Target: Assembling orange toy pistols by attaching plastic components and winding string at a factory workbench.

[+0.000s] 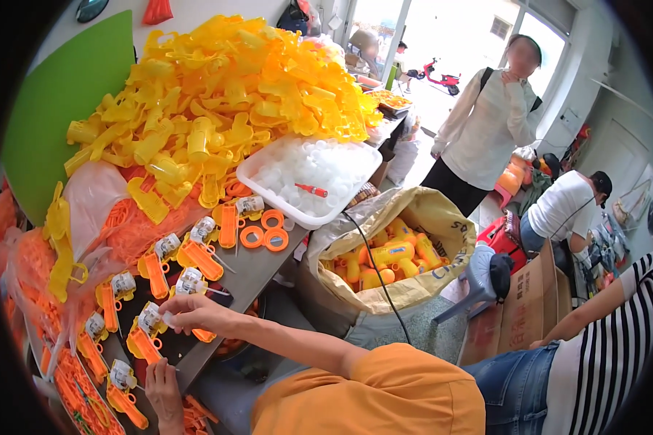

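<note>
My right hand (194,314) reaches across the dark table with its fingers pinched on a small translucent white plastic piece (168,318). Under that piece lies an orange-and-yellow toy assembly (146,345) with a white mechanism at its top. My left hand (164,395) is at the lower end of the same assembly, its fingertips closed against the orange part. Several similar toy assemblies (199,257) lie in rows on the table. Beyond them a white tray (248,174) holds many translucent white pieces and a red screwdriver-like tool (311,190). Orange rings (276,238) lie beside the tray.
Yellow plastic shells (218,87) form a tall heap at the back, by a green board (72,109). Orange strings (87,391) lie at the left edge. A woven sack (319,290) of yellow-orange parts stands right, with a cable (374,261) across it. Other people (479,130) are nearby.
</note>
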A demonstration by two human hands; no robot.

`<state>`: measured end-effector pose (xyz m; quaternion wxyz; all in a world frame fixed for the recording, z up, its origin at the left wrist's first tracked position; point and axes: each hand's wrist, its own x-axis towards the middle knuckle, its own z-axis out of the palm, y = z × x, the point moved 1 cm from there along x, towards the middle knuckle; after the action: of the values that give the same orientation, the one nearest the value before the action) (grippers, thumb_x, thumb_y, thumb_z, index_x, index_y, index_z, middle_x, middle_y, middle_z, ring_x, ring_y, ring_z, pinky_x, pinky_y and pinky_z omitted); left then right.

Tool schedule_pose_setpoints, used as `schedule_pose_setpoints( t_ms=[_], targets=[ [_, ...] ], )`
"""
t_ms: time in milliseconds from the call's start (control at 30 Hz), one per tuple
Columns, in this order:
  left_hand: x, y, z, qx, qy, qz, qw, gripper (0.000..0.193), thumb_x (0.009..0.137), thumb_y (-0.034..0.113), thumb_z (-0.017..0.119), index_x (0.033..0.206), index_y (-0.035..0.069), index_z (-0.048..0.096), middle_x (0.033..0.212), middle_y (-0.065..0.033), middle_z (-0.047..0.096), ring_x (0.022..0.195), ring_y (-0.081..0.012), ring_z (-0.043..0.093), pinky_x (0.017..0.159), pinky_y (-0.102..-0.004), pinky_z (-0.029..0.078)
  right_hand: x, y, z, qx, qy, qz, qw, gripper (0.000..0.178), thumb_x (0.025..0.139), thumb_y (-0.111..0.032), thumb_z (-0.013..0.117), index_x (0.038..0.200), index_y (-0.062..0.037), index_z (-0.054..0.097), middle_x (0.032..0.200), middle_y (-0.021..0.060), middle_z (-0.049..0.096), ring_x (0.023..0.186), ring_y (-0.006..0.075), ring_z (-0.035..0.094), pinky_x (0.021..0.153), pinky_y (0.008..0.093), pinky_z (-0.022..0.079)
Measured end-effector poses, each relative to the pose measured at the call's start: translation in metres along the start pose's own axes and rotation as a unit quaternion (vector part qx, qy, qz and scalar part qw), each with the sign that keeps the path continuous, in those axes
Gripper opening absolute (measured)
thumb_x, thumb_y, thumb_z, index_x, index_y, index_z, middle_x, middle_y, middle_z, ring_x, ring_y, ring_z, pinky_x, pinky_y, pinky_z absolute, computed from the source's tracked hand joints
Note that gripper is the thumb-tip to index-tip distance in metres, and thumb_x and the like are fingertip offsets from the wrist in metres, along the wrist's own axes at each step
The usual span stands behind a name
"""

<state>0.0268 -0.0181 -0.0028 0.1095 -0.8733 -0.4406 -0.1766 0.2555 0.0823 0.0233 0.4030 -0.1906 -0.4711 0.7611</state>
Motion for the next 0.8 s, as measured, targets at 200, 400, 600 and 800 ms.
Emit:
schedule_pose_setpoints(
  t_ms=[200, 400, 600, 800],
  targets=[
    [0.020, 0.009, -0.025, -0.049, 0.045, -0.109, 0.992, 0.022, 0.097, 0.016, 0.058, 0.114, 0.005, 0.065, 0.110, -0.0164, 0.063, 0.100, -0.0329, 0.059, 0.085, -0.0396, 0.050, -0.007, -0.025, -0.018, 0.059, 0.059, -0.027, 0.996, 0.032, 0.091, -0.018, 0.065, 0.119, -0.0051, 0.056, 0.096, -0.0022, 0.060, 0.081, 0.0037, 0.058, 0.067, 0.0196, 0.047],
    [0.003, -0.039, 0.033, -0.144, 0.191, -0.167, 0.957, 0.030, 0.095, 0.026, 0.064, 0.107, -0.001, 0.063, 0.094, -0.0158, 0.062, 0.082, -0.0275, 0.058, 0.070, -0.0361, 0.048, -0.013, -0.046, -0.009, 0.038, 0.037, -0.065, 0.996, 0.036, 0.091, -0.016, 0.062, 0.124, -0.0030, 0.053, 0.094, -0.0005, 0.056, 0.074, 0.0049, 0.053, 0.066, 0.0202, 0.045],
    [0.029, -0.027, 0.023, -0.335, 0.135, -0.262, 0.895, 0.023, 0.094, 0.017, 0.065, 0.109, 0.000, 0.062, 0.091, -0.0138, 0.064, 0.063, -0.0195, 0.055, 0.052, -0.0287, 0.043, -0.042, -0.107, -0.001, 0.132, -0.053, -0.151, 0.978, 0.037, 0.092, -0.014, 0.063, 0.125, -0.0011, 0.052, 0.091, 0.0011, 0.057, 0.068, 0.0059, 0.052, 0.061, 0.0203, 0.044],
    [0.036, -0.027, 0.026, -0.182, 0.151, -0.217, 0.947, 0.020, 0.091, 0.013, 0.069, 0.103, -0.003, 0.067, 0.087, -0.0155, 0.068, 0.071, -0.0230, 0.060, 0.061, -0.0318, 0.049, -0.039, -0.105, -0.003, 0.160, -0.079, -0.175, 0.968, 0.033, 0.093, -0.011, 0.062, 0.123, -0.0004, 0.054, 0.088, 0.0017, 0.057, 0.069, 0.0067, 0.052, 0.061, 0.0210, 0.044]
  ],
)
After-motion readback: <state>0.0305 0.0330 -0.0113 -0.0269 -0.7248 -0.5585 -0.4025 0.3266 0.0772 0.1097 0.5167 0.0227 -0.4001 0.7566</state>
